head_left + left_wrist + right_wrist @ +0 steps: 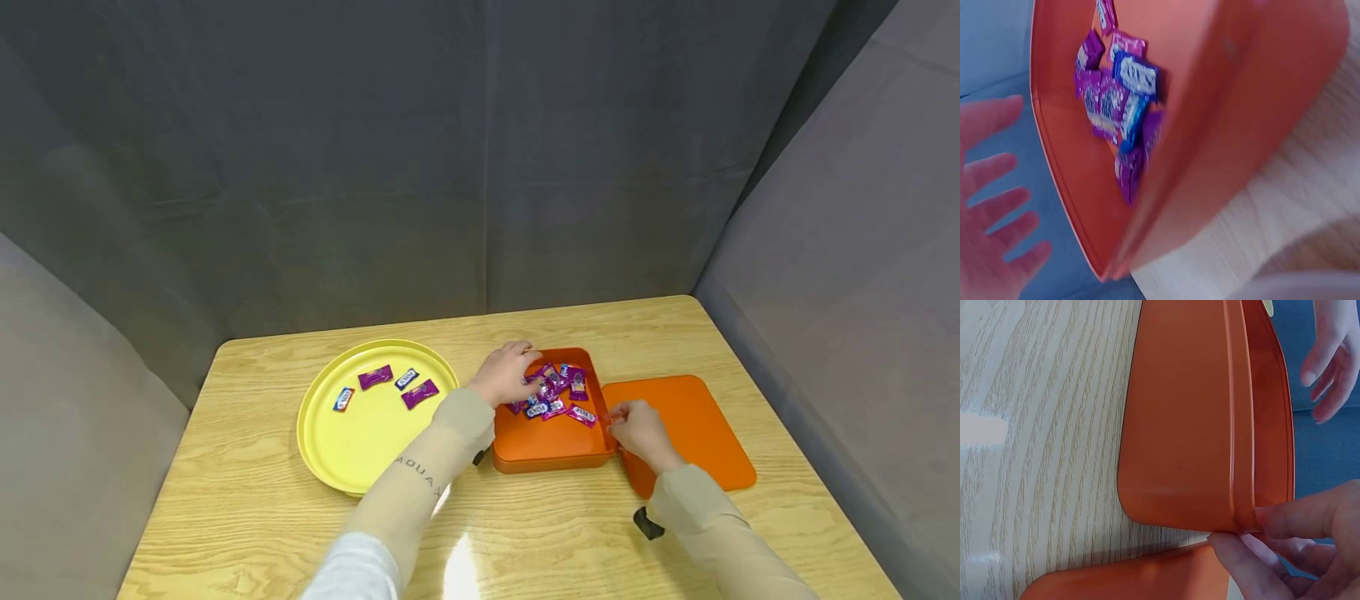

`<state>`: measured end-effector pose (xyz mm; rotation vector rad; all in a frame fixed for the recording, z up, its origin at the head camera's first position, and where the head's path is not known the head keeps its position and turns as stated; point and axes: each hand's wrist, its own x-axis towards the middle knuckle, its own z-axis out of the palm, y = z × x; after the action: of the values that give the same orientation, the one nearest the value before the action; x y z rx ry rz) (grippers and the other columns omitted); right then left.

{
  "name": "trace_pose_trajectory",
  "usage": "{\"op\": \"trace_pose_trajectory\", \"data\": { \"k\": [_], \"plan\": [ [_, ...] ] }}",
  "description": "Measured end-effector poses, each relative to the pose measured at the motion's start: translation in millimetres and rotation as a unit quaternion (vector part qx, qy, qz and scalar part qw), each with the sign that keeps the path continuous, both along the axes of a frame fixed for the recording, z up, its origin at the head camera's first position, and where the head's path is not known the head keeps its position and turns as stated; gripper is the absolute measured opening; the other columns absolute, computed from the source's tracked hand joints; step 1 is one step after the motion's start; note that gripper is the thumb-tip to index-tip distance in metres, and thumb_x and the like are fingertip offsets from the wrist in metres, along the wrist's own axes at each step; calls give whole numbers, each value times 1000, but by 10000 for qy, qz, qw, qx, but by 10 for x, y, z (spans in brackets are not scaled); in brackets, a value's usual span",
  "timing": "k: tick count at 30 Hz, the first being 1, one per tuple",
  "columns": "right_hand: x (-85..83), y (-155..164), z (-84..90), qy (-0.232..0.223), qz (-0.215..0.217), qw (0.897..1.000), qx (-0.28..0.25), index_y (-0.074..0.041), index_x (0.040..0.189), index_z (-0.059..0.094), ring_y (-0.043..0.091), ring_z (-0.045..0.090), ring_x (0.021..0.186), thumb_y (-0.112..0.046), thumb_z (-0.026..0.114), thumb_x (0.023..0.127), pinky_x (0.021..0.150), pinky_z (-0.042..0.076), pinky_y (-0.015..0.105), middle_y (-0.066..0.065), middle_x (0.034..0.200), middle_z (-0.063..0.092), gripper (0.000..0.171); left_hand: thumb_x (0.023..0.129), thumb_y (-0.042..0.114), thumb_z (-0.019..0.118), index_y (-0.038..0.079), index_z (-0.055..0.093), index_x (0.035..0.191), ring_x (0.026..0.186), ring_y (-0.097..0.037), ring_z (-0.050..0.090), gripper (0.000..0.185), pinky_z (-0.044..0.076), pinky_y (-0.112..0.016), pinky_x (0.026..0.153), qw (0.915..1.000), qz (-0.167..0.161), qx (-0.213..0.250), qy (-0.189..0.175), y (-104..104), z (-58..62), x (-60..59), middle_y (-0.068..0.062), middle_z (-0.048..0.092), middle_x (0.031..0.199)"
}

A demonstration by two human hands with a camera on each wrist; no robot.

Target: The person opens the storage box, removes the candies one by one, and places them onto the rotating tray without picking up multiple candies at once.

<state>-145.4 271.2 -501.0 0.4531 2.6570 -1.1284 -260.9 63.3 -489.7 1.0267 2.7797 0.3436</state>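
- Presently: orange box [547, 437] on desk [247, 467], beside yellow plate [330, 442]; wrapped candies [555, 392] heaped at far end.
- Right hand [637, 429] pinched box's near-right corner.
- Left hand [506, 375] over candies, fingers relaxed, holding nothing.
- Judged: candies light, wrappers slippery; pinch by twisted ends.

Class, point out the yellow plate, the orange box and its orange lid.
yellow plate [352, 454], head view, bare near part.
orange box [543, 442], head view, bare floor near the front wall.
orange lid [697, 425], head view, flat top.
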Motion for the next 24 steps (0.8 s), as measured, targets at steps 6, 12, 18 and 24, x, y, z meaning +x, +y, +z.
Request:
{"op": "trace_pose_trajectory", "data": {
  "k": [6, 12, 18, 24],
  "plan": [
    [0, -2, 5, -32, -21, 10000, -13, 11, 99, 59, 17, 47, 57, 5, 57, 80, 51, 49, 26, 8, 68, 50, 20, 82, 23, 69, 10, 58, 123, 110, -18, 52, 45, 43, -29, 95, 9969, -32, 113, -774, 183, -53, 20, -7, 55, 124],
    [-4, -12, 8, 26, -4, 10000, -21, 11, 99, 60, 16, 48, 57, 5, 58, 80, 52, 50, 27, 8, 69, 51, 20, 78, 14, 72, 9, 65, 113, 86, -11, 58, 36, 50, -23, 78, 9914, 258, 29, -1286, 325, -148, 53, -2, 64, 106],
    [-13, -19, -1, 54, 42, 10000, -2, 12, 100, 60, 16, 49, 57, 4, 57, 79, 50, 49, 25, 8, 70, 53, 22, 79, 6, 70, 8, 67, 97, 69, -12, 52, 18, 48, -20, 63, 9857, 518, -164, -1596, 379, -218, 73, 0, 61, 82],
    [-6, -19, 7, 36, 16, 10000, -33, 12, 100, 59, 17, 51, 58, 4, 56, 80, 54, 52, 30, 10, 72, 55, 22, 79, 2, 69, 10, 66, 92, 69, -12, 52, 15, 47, -20, 59, 9824, 690, -231, -1722, 423, -304, 58, 1, 60, 80]
  ]
}}
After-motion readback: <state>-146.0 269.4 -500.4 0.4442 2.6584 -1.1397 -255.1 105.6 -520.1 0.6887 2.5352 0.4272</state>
